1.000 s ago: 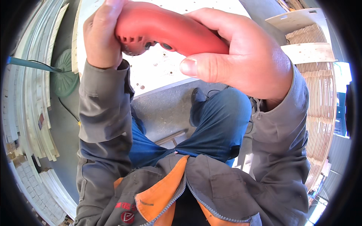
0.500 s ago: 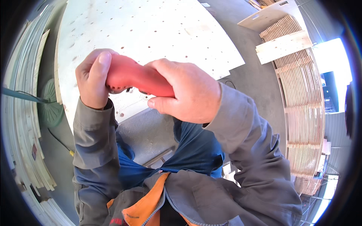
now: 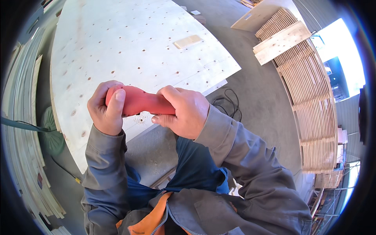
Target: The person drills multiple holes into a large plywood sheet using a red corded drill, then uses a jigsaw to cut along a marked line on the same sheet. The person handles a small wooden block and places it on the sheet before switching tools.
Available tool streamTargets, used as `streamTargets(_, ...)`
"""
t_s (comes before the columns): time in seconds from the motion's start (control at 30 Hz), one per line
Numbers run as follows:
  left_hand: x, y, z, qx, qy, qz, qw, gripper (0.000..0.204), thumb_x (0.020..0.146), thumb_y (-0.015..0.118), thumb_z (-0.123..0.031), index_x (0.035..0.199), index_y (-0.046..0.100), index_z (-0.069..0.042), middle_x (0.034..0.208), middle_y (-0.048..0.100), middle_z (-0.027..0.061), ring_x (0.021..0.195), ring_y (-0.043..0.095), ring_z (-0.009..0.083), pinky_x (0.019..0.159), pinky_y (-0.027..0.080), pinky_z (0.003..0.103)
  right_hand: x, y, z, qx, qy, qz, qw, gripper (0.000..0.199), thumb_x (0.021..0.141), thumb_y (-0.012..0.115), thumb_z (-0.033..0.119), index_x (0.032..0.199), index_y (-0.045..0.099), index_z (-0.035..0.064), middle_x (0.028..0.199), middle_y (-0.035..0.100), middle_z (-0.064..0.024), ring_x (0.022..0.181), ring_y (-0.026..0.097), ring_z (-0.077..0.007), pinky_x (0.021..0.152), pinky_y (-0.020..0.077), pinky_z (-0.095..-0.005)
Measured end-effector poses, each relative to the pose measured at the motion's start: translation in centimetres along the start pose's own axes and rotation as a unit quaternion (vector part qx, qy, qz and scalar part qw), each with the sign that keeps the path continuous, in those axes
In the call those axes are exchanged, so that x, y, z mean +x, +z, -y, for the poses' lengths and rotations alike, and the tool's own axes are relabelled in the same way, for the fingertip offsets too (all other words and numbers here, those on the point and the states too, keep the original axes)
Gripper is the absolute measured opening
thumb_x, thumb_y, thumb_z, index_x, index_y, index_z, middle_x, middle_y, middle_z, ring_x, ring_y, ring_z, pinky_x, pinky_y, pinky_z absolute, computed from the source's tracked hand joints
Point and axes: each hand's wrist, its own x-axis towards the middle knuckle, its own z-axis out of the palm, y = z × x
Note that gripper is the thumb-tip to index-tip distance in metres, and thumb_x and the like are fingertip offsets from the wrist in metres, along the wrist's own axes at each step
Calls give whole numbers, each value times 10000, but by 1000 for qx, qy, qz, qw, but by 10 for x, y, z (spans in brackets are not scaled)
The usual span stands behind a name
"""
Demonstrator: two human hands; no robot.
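A red power tool [image 3: 141, 101] with a rounded body is held between my two hands, above the near edge of a large pale plywood sheet [image 3: 117, 47]. My left hand [image 3: 105, 109] is closed round its left end, thumb on the near side. Around the right end, my right hand [image 3: 188, 112] wraps with its thumb underneath. The tool's underside is mostly hidden, so its exact kind cannot be made out. Dark knots and a few holes dot the sheet, with wood dust or chips near the edge below the tool.
A small wood offcut [image 3: 188, 41] lies on the sheet. A black cord [image 3: 231, 102] loops on the floor at right. Stacked slatted boards [image 3: 309, 109] with a plank [image 3: 282, 42] across them stand further right. Long timber strips [image 3: 23, 156] and a green round base [image 3: 52, 133] are at left.
My hands and the red tool sit lower in the picture, and the tool is more level. The view has shifted, showing more of the sheet's offcut and the black cord.
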Motion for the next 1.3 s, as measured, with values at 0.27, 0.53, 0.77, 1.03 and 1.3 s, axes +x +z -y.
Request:
streamTargets(0.27,24,4,8,98,39,17,994,802,991,470,-677,1374,605,14,1329,663,175,1293,585,299,1133,384,440,-4,-18,-57,76,70,-54,993,344,849,826,139,1112,645,11,930,751,-125,819,733,-190,757,568,-346)
streamTargets(0.53,26,-37,48,69,-84,-48,993,564,1080,482,-461,1338,629,17,1291,687,189,1233,624,281,1118,416,436,-7,-52,-181,335,253,-221,880,305,960,743,261,1100,650,7,833,665,-69,642,619,-144,604,538,-296)
streamTargets(0.77,23,-13,69,61,-123,-20,990,484,1065,578,-341,1306,614,77,1197,708,177,1138,660,248,1050,490,379,5,-52,-311,548,316,-359,687,441,1007,661,449,1128,587,32,893,617,-98,694,610,-205,705,604,-447)
streamTargets(1.03,18,-15,90,69,-179,-4,981,404,1035,660,-212,1325,593,62,1216,699,160,1140,647,178,1002,506,296,17,-28,-471,622,315,-397,598,478,1014,602,526,1092,564,55,832,602,-81,705,615,-223,744,607,-488)
streamTargets(1.3,33,-15,92,103,-186,-25,977,405,1010,688,-174,1323,594,66,1217,705,161,1122,667,171,984,525,284,9,-36,-547,521,345,-367,689,429,1014,632,477,1100,614,58,882,638,-86,810,653,-222,724,611,-407)
